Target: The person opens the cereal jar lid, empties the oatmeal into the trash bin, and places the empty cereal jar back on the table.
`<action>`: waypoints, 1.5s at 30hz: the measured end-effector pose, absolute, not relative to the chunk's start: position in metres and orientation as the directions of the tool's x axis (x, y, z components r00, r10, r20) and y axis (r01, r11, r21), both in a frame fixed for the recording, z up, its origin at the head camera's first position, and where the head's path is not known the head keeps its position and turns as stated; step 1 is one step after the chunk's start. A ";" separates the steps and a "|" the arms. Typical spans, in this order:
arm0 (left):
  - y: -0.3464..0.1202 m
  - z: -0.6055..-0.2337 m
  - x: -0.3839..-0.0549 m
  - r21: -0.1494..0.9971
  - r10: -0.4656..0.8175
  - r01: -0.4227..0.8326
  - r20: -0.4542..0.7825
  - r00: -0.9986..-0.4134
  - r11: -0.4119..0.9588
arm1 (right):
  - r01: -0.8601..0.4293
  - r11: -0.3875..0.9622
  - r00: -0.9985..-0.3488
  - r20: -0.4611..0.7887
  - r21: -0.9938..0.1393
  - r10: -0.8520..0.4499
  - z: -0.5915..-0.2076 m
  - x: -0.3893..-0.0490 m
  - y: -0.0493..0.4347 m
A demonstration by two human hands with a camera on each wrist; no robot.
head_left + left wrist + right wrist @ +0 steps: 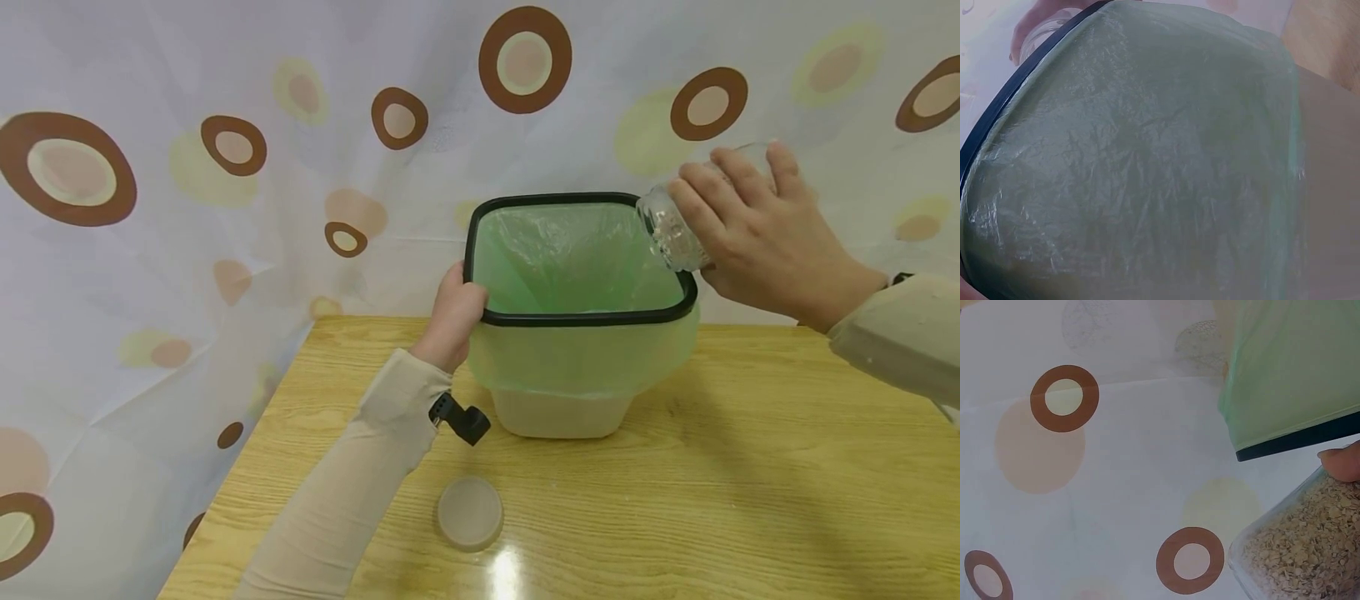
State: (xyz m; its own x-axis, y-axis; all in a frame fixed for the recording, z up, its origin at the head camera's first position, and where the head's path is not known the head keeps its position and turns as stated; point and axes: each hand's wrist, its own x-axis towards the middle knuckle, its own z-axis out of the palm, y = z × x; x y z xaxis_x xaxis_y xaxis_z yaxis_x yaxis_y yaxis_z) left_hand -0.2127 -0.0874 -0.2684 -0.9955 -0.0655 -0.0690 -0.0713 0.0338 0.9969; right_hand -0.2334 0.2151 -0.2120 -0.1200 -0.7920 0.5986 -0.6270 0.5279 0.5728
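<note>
A pale bin (pixel 558 417) stands on the table, lined with a green plastic bag (pixel 577 358) under a black rim (pixel 592 318). My left hand (pixel 456 310) grips this rim at its left side. Over the right side of the rim, my right hand (pixel 765 225) holds a clear jar (pixel 660 223), tilted with its lower end toward the bin. Oat flakes (pixel 1310 550) show through the jar's wall in the right wrist view. The left wrist view is mostly filled by the bag's outside, and the left fingers are largely out of it.
A round, pale lid (pixel 470 512) lies on the wooden table (pixel 675 517) in front of the bin. Behind the table hangs a white sheet (pixel 435 50) with brown and green circles. A black strap device (pixel 461 418) sits on the left wrist.
</note>
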 end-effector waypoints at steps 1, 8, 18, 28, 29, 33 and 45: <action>-0.087 -0.268 -0.213 0.997 -0.065 -0.071 -0.069 -0.995 0.033 | -0.628 0.527 -0.120 0.598 0.573 -0.792 -0.212 -0.233 0.215; -0.088 -0.269 -0.212 0.998 -0.061 -0.063 -0.061 -0.996 0.030 | -0.624 0.526 -0.103 0.607 0.577 -0.788 -0.212 -0.233 0.213; -0.087 -0.268 -0.212 0.998 -0.053 -0.054 -0.052 -0.997 0.038 | -0.606 0.536 -0.082 0.623 0.588 -0.778 -0.210 -0.234 0.212; -0.087 -0.268 -0.213 0.998 -0.061 -0.051 -0.049 -0.997 0.039 | -0.594 0.534 -0.061 0.627 0.602 -0.776 -0.211 -0.234 0.211; -0.087 -0.268 -0.213 0.998 -0.062 -0.051 -0.049 -0.997 0.038 | -0.593 0.531 -0.062 0.623 0.605 -0.780 -0.210 -0.234 0.211; -0.087 -0.268 -0.212 0.998 -0.065 -0.055 -0.053 -0.997 0.037 | -0.589 0.525 -0.059 0.615 0.614 -0.786 -0.210 -0.234 0.211; -0.087 -0.269 -0.213 0.997 -0.063 -0.065 -0.062 -0.996 0.036 | -0.587 0.518 -0.054 0.608 0.623 -0.792 -0.210 -0.234 0.210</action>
State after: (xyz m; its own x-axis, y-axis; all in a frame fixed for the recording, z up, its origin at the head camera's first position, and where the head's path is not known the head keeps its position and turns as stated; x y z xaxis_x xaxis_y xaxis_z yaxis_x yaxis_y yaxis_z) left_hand -0.2128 -0.0875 -0.2691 -0.9961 -0.0632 -0.0624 -0.0647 0.0356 0.9973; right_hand -0.2337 0.2098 -0.2101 -0.0538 -0.7922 0.6079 -0.5867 0.5176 0.6227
